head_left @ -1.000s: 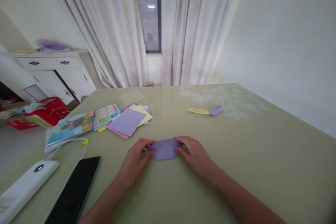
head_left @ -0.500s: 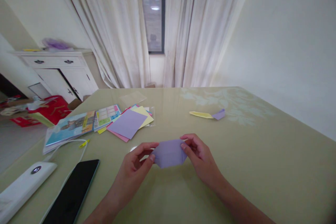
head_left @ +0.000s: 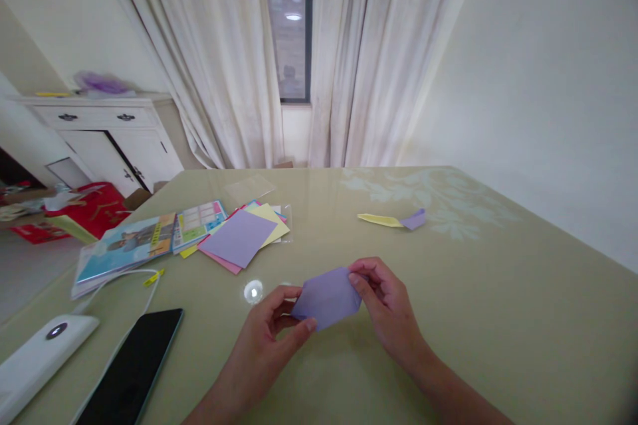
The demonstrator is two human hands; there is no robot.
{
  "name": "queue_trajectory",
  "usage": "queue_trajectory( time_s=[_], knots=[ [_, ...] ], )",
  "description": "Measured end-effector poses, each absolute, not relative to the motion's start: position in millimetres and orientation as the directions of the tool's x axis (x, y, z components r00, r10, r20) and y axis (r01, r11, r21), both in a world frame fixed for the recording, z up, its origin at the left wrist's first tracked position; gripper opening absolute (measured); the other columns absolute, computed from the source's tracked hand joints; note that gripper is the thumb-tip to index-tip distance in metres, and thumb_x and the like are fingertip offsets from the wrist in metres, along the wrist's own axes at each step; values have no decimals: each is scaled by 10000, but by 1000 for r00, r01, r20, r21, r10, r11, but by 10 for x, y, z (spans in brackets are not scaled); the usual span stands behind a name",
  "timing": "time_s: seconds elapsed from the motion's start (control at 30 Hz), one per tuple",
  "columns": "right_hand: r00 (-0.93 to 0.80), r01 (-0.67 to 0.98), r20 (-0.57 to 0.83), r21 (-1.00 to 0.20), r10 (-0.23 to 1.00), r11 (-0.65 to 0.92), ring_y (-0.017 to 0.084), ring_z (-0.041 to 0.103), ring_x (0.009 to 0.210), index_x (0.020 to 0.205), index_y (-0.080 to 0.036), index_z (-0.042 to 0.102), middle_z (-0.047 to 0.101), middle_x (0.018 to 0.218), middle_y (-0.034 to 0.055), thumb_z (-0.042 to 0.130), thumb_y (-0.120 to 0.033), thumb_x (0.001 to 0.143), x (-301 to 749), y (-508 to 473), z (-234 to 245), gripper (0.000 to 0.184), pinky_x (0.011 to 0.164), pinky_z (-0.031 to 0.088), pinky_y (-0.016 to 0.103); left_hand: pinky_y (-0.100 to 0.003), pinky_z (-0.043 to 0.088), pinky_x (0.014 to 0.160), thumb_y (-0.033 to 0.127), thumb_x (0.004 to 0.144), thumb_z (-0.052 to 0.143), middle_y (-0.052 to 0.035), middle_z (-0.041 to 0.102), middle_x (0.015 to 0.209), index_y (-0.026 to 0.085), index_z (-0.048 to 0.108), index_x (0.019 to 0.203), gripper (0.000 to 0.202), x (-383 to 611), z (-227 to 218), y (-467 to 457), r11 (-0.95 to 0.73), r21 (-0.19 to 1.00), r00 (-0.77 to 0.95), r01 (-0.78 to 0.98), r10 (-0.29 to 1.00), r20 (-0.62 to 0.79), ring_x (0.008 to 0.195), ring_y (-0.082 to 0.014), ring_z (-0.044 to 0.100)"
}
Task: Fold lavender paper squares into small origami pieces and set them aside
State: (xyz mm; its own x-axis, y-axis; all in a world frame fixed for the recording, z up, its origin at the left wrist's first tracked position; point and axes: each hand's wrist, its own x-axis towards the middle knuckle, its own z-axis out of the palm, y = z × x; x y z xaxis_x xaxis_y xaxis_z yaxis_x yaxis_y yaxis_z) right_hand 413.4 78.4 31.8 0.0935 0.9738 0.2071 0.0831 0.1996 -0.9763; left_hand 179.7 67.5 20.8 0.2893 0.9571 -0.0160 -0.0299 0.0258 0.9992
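A folded piece of purple paper (head_left: pixel 329 297) is held between my two hands, just above the table, tilted with its right side higher. My left hand (head_left: pixel 274 332) pinches its left end, thumb along the lower edge and fingers behind. The thumb and fingers of my right hand (head_left: pixel 381 295) close on its upper right corner. Farther off to the right lies a folded strip, with a yellow part (head_left: pixel 379 220) and a purple part (head_left: pixel 413 219). To the left, loose coloured sheets with a purple sheet (head_left: pixel 244 238) on top lie in a fanned pile.
Left of my hands are a black-screened phone (head_left: pixel 137 365), a white device that looks like a power bank (head_left: pixel 47 352), and a white cable (head_left: pixel 155 292). Behind them lie booklets (head_left: pixel 127 246) and a clear plastic sleeve (head_left: pixel 252 186). The table (head_left: pixel 478 319) meets a wall at right.
The purple paper has turned so its right side sits higher, and its left end has dropped. My left thumb has shifted right along the lower edge. The view has moved slightly.
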Motion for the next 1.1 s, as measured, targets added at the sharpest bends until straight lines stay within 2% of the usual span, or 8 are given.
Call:
queue_trajectory(
  time_s=[0.13, 0.23, 0.37, 0.6, 0.73, 0.9, 1.0, 1.1],
  knots=[
    [69, 15, 192, -981, 979, 191, 187, 628, 799, 1015, -214, 685, 687, 878, 37, 739, -541, 966, 4119, 794, 327, 335, 701, 484, 289, -325, 569, 887, 316, 918, 768, -107, 750, 1162, 189, 723, 1195, 308, 1766, 133, 701, -24, 999, 284, -27, 958, 31, 1030, -255, 717],
    [-18, -71, 188, -980, 982, 186, 183, 621, 817, 1046, -221, 673, 674, 905, 26, 782, -520, 940, 4120, 815, 341, 336, 702, 489, 280, -322, 551, 915, 291, 896, 785, -102, 761, 1140, 192, 726, 1204, 329, 1703, 104, 757, -18, 993, 308, -118, 950, 54, 1015, -246, 712],
    [-65, -88, 224, -972, 972, 218, 172, 595, 858, 1117, -246, 678, 643, 969, 17, 781, -469, 957, 4149, 835, 361, 293, 724, 483, 265, -309, 545, 905, 301, 854, 845, -95, 775, 1106, 199, 750, 1165, 341, 1648, 139, 789, 41, 973, 325, -225, 945, 35, 1009, -249, 723],
    [-227, -204, 128, -976, 965, 82, 174, 590, 890, 1278, -286, 653, 609, 1067, 18, 845, -448, 904, 4181, 824, 396, 451, 762, 496, 280, -337, 558, 950, 318, 833, 894, -99, 777, 1151, 222, 768, 1183, 384, 1652, 262, 757, 101, 960, 353, -260, 936, -3, 1062, -268, 723],
    [-271, -233, 107, -972, 957, 43, 189, 609, 947, 1313, -289, 629, 625, 1115, 29, 857, -451, 893, 4179, 833, 362, 504, 792, 501, 292, -365, 570, 973, 333, 816, 905, -139, 708, 1325, 200, 817, 1063, 294, 1620, 275, 782, 4, 977, 378, -212, 923, 78, 1146, -304, 704],
    [-258, -102, 72, -994, 963, 47, 202, 631, 959, 1333, -273, 640, 656, 1091, 36, 863, -481, 879, 4199, 836, 334, 547, 791, 511, 299, -338, 577, 943, 394, 918, 805, -187, 596, 1493, 178, 827, 904, 218, 1607, 310, 749, -205, 979, 292, -8, 936, 198, 1407, -378, 538],
    [-275, -54, 14, -999, 961, 0, 179, 639, 854, 1246, -234, 671, 688, 978, 20, 861, -507, 872, 4203, 825, 367, 500, 726, 496, 280, -330, 580, 929, 382, 935, 788, -161, 555, 1546, 200, 809, 879, 192, 1600, 312, 712, -310, 948, 238, 74, 928, 285, 1223, -307, 649],
    [-306, -100, -17, -994, 952, -50, 148, 615, 739, 1141, -214, 673, 666, 833, -22, 889, -515, 834, 4193, 821, 407, 481, 651, 470, 249, -340, 558, 985, 373, 983, 728, -132, 662, 1408, 235, 817, 897, 186, 1578, 326, 697, -393, 909, 293, 141, 893, 341, 1121, -272, 684]
  ],
)
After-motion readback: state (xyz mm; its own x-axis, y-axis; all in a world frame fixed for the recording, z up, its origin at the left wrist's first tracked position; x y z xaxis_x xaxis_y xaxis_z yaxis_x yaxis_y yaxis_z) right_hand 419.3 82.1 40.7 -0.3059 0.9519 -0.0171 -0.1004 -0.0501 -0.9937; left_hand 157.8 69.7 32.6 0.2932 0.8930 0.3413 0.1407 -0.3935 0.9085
